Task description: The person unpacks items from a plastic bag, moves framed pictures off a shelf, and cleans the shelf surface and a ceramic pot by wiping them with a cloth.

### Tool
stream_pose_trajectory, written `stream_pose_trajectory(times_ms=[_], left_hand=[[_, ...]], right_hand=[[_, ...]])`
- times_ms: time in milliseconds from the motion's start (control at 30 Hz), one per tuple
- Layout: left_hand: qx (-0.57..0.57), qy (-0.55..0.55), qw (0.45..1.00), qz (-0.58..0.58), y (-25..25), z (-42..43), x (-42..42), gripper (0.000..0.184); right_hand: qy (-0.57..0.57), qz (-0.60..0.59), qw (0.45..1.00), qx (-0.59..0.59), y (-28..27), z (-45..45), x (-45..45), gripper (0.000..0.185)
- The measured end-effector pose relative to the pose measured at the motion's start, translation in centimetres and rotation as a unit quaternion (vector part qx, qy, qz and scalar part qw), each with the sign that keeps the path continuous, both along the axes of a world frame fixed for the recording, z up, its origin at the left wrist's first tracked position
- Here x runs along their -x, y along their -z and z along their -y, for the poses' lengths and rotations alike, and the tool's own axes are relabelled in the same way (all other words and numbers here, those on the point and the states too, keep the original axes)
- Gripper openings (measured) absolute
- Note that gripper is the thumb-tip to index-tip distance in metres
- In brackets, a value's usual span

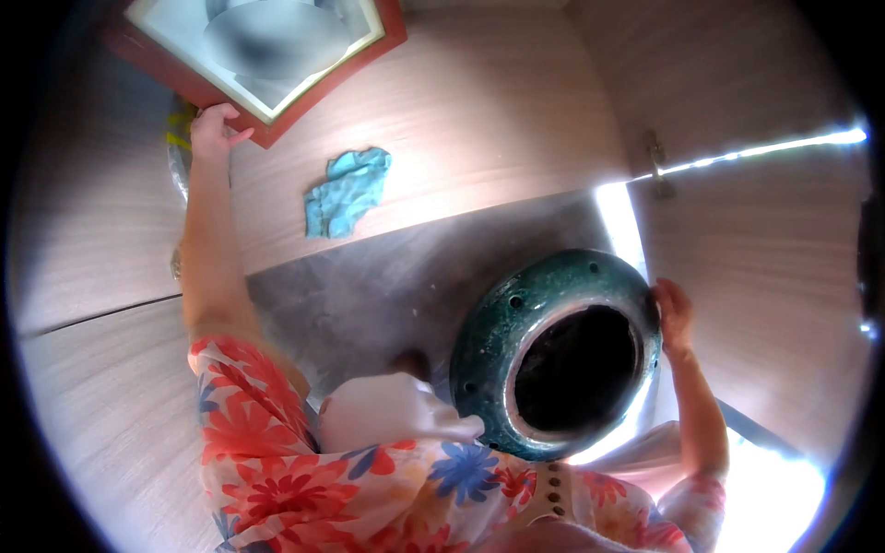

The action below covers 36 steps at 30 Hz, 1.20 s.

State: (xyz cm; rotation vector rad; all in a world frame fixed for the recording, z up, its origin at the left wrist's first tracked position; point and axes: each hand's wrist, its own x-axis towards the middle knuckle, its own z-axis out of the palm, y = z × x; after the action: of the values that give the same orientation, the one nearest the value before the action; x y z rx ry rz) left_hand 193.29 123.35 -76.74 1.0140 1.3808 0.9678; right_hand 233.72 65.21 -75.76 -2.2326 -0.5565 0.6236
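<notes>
My left hand (217,129) is at the lower corner of a red-framed picture (318,95), its fingers bent against the frame's edge. On the right, my right hand (675,313) grips the rim of a round dark green vessel (489,346) with small holes around its shoulder and a wide dark opening. The vessel is held tilted near my body, its opening facing up toward me. A crumpled blue cloth (348,192) lies on the wooden shelf between the picture and the vessel.
The wooden shelf (479,120) ends in a front edge above a grey floor. At right, a wooden door panel (756,240) has a metal latch (657,166). Something in clear plastic (178,152) stands behind my left hand. Bright light enters at lower right.
</notes>
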Motion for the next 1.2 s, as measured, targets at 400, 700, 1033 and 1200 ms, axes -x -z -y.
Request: stream_pose_trajectory(times_ms=[400, 700, 1033, 1200], left_hand=[[-0.039, -0.028, 0.997, 0.057, 0.1, 4.4, -6.9, 0.034], [0.015, 0.000, 0.995, 0.097, 0.3, 4.2, -17.6, 0.036], [0.010, 0.045, 0.995, 0.092, -0.1, 2.9, -27.0, 0.063], [0.002, 0.030, 0.997, 0.078, -0.4, 2.3, -29.5, 0.052]], right_hand=[[0.035, -0.011, 0.999, 0.035, 1.9, 0.2, 0.2, 0.033], [0.037, 0.001, 0.999, 0.037, 2.0, 0.1, 0.2, 0.036], [0.065, 0.000, 0.997, 0.039, 0.8, -0.6, 0.8, 0.033], [0.077, -0.010, 0.996, 0.048, 0.7, -0.8, 0.7, 0.031]])
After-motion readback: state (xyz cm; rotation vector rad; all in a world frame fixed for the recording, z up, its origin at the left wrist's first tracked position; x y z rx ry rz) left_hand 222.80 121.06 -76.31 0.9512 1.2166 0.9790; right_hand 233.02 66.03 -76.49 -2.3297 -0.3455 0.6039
